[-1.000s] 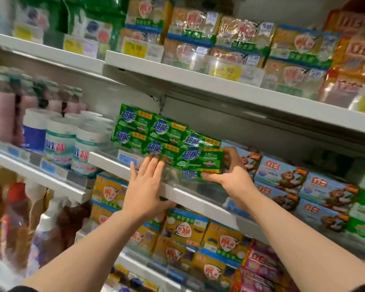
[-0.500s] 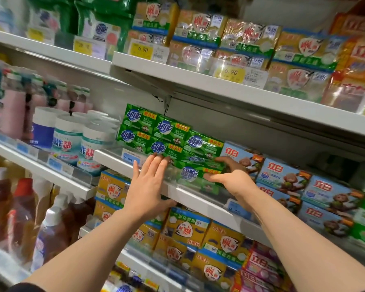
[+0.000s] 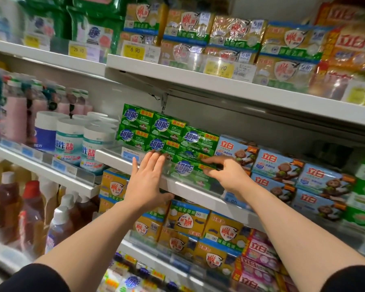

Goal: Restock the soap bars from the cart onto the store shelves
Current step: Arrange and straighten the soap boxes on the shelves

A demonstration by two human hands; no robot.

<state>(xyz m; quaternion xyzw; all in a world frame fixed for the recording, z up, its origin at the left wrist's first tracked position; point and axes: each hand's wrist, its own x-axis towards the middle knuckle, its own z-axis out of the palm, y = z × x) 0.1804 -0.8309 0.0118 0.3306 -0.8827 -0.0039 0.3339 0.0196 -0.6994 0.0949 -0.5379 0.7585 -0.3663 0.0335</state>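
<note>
Two hands mid-frame: right hand [image 3: 230,175] pinches green soap pack [image 3: 190,168], left hand [image 3: 145,178] flat; slick film, stiff—grip ends.

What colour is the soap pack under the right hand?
Green soap pack, blue lettering; head view.

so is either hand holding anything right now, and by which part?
The right hand pinches the right end of a green soap pack lying on the middle shelf. The left hand holds nothing; its straight fingers rest against the stacked green packs.
</note>
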